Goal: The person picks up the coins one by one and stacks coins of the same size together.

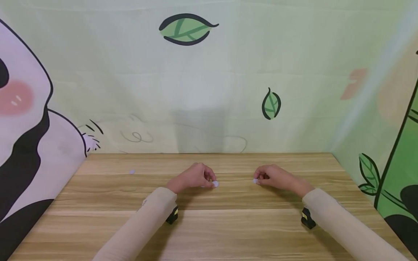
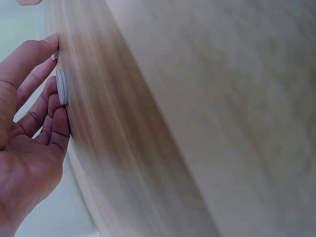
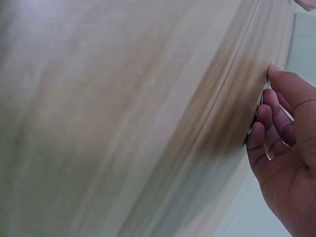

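Note:
In the head view my left hand (image 1: 196, 175) is low over the table, thumb and forefinger pinching a small round white disc (image 1: 215, 184) at its edge. A second white disc (image 2: 61, 86) stands out under the other fingers in the left wrist view, close to the tabletop. Facing it across a gap, my right hand (image 1: 274, 176) pinches another small white disc (image 1: 255, 181) at its fingertips. From the right wrist view, that disc is mostly hidden by the thumb and fingers (image 3: 291, 118). What kind of discs they are cannot be told.
One more pale disc (image 1: 132, 172) lies on the wooden table (image 1: 215, 232), far left near the back. A printed cloth backdrop (image 1: 137, 79) with leaves and a panda rises behind and at both sides. Each wrist carries a small black device (image 1: 307, 218).

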A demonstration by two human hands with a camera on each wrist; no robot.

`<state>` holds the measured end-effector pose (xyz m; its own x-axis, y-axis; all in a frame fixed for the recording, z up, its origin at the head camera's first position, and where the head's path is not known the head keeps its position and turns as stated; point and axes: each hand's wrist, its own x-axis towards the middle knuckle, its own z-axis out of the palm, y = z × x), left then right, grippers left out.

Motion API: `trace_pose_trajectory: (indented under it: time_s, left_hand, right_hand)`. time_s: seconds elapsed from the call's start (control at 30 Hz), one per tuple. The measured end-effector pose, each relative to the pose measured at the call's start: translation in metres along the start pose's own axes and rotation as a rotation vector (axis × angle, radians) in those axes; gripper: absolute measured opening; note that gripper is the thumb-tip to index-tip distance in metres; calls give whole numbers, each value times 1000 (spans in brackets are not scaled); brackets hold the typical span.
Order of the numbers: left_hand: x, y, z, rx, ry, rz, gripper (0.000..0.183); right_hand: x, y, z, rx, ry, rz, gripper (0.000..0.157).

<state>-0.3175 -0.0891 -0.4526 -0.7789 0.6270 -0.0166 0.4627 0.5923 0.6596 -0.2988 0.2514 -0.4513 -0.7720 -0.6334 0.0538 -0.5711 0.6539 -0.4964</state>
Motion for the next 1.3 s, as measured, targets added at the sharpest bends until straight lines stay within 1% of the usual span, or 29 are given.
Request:
trace_pose_trajectory:
  time_s: [0.13,0.33,0.63,0.9,1.0,1.07,1.17,1.3]
  left_hand:
    - [0,0,0,6,-1,0,12]
    - [1,-1,1,5,1,1,12]
    - [1,-2,1,4,1,1,12]
    - [1,-2,1,12,0,2,12]
    - [2,-2,2,13,-2,-3,12]
    - [2,-3,2,12,-3,-6,12]
    - [3,-3,2,15,-5,-9,11]
    - [3,-3,2,21,-3,-6,12]
  right_hand:
    - [-2,0,1,24,14,-1,11]
    - [-5,0,0,44,22,-1,13]
    - [-4,2,1,62,-2,36,6]
    - [-1,2,0,44,-10,58,6]
    - [-1,3,0,50,-16,54,6]
    - [-2,4,0,52,-17,43,6]
    - [-3,6,1,63,-8,17,11]
    - [-5,7,2,75,8,18,16]
